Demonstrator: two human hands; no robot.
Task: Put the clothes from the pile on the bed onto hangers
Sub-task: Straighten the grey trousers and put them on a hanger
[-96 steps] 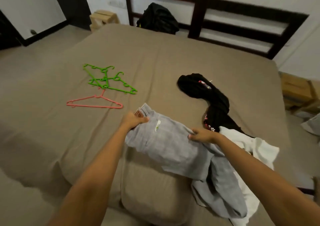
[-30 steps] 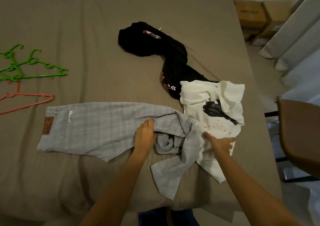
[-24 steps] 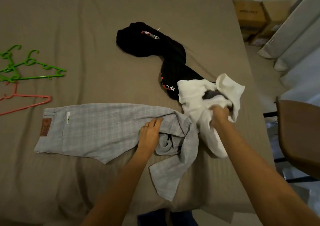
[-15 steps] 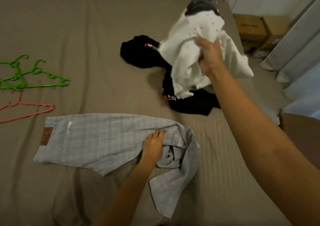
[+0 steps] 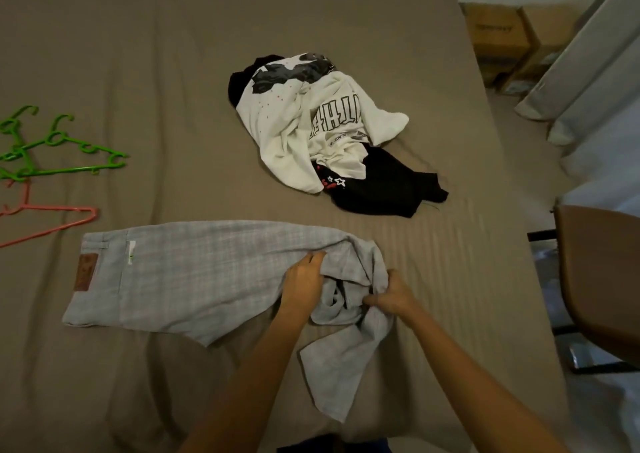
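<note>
Grey checked trousers (image 5: 180,276) lie across the near part of the bed, waistband to the left, with the legs bunched at the right. My left hand (image 5: 303,284) rests flat on the trousers beside the bunched part. My right hand (image 5: 389,296) grips the crumpled leg fabric. Farther back lies a white printed shirt (image 5: 308,123), dropped over a black garment (image 5: 377,185). Green hangers (image 5: 59,151) and a pink hanger (image 5: 45,222) lie at the left edge of view.
The brown bed sheet (image 5: 173,71) fills most of the view. A brown chair (image 5: 599,279) stands by the bed's right side. Cardboard boxes (image 5: 498,36) and a grey curtain (image 5: 588,54) are at the far right.
My right hand lifted the white shirt off the trousers, dropped it onto the black garment, and came back to grip the bunched trouser legs. My left hand stayed on the trousers.
</note>
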